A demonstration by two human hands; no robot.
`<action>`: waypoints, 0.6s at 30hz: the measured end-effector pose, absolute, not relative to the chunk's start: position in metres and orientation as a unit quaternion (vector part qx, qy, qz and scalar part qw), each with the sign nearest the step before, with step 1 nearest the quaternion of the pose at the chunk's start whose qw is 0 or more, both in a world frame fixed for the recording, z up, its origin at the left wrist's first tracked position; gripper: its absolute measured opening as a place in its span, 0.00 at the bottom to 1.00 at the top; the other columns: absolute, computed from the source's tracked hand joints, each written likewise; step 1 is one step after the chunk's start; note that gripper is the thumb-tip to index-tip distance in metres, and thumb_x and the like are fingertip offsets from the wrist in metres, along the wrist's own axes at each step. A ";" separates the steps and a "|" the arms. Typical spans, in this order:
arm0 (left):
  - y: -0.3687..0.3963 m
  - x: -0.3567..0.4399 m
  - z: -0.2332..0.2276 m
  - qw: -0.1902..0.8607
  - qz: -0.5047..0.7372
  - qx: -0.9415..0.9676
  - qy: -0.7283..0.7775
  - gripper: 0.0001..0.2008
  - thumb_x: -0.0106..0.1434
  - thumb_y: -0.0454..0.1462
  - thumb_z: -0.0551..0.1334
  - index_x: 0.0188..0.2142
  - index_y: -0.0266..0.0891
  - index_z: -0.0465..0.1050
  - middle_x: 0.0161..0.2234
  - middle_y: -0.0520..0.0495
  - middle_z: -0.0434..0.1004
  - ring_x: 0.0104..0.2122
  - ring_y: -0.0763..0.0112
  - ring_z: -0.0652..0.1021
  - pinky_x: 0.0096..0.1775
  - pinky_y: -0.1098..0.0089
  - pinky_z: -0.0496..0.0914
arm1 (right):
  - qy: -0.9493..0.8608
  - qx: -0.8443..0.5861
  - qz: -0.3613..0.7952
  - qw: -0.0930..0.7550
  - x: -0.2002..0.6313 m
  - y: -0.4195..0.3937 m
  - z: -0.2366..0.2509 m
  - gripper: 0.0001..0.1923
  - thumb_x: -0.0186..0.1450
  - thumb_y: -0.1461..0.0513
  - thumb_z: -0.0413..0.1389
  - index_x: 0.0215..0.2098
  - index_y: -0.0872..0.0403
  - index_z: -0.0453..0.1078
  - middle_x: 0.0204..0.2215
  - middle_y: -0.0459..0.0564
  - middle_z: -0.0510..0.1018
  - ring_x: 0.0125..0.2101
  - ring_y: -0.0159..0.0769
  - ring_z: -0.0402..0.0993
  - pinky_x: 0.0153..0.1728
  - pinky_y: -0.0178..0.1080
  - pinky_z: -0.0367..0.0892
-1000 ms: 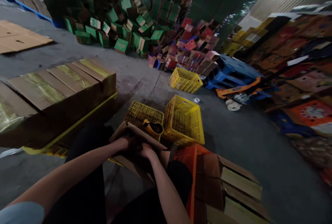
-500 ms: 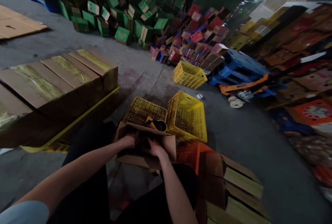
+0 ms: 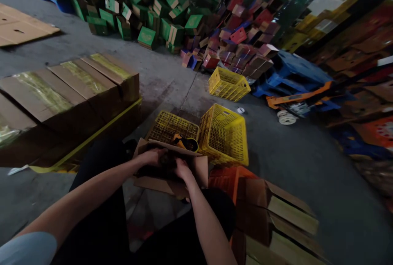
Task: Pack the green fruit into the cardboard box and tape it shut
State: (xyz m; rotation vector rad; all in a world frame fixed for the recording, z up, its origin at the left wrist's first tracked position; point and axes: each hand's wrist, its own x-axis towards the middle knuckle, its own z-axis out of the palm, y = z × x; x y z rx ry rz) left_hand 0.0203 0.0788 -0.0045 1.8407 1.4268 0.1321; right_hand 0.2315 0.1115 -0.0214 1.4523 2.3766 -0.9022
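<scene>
A person sits on a warehouse floor (image 3: 172, 80), holding a small brown cardboard box (image 3: 172, 181) above their lap. The left hand (image 3: 150, 157) and right hand (image 3: 183, 169) both reach into its open top, fingers closed on the flaps. They appear to be mid-fold; finishing calls for pressing the flaps flat. Yellow crates (image 3: 224, 134) stand just beyond.

Matt brown corrugated cardboard box (image 3: 172, 175) at centre. Glossy yellow perforated plastic crate (image 3: 225, 134) at one o'clock. Rough grey concrete floor (image 3: 291, 166) beneath.

Dim warehouse, grey concrete floor (image 3: 291, 166), green cartons (image 3: 147, 15) heaped behind.
</scene>
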 end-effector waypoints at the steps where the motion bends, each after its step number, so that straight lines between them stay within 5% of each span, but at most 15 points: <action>1: 0.078 0.018 0.001 0.399 0.063 0.724 0.559 0.36 0.49 0.37 0.68 0.59 0.39 0.66 0.52 0.38 0.78 0.53 0.47 0.76 0.51 0.62 0.70 | 0.802 0.505 -0.304 0.093 0.235 0.110 -0.017 0.25 0.61 0.72 0.56 0.55 0.54 0.74 0.53 0.57 0.79 0.57 0.47 0.72 0.57 0.42 0.65; 4: 0.080 0.007 0.017 0.412 0.098 0.714 0.557 0.30 0.51 0.38 0.67 0.55 0.40 0.68 0.48 0.43 0.79 0.48 0.55 0.79 0.48 0.67 0.70 | 0.790 0.525 -0.313 0.050 0.249 0.110 -0.001 0.18 0.60 0.73 0.54 0.44 0.54 0.79 0.44 0.56 0.83 0.51 0.47 0.77 0.51 0.40 0.68; 7: 0.083 -0.006 0.033 0.441 0.155 0.665 0.582 0.32 0.51 0.40 0.68 0.56 0.39 0.67 0.50 0.43 0.78 0.50 0.56 0.77 0.50 0.66 0.70 | 0.785 0.528 -0.324 -0.008 0.270 0.113 0.019 0.15 0.61 0.70 0.55 0.43 0.53 0.79 0.43 0.54 0.83 0.48 0.45 0.78 0.50 0.41 0.68; 13: 0.080 -0.016 0.054 0.670 0.277 0.473 0.501 0.30 0.55 0.48 0.69 0.53 0.38 0.71 0.51 0.42 0.78 0.51 0.55 0.77 0.48 0.64 0.72 | 0.652 0.516 -0.514 -0.209 0.302 0.110 0.044 0.14 0.60 0.55 0.61 0.41 0.53 0.77 0.37 0.49 0.82 0.39 0.40 0.78 0.43 0.40 0.70; 18: 0.074 -0.009 0.061 0.690 0.294 0.367 0.550 0.38 0.55 0.57 0.69 0.60 0.44 0.68 0.58 0.41 0.74 0.58 0.49 0.72 0.45 0.64 0.72 | 0.620 0.511 -0.557 -0.208 0.301 0.107 0.052 0.11 0.55 0.57 0.61 0.35 0.53 0.76 0.31 0.45 0.80 0.35 0.37 0.74 0.41 0.38 0.66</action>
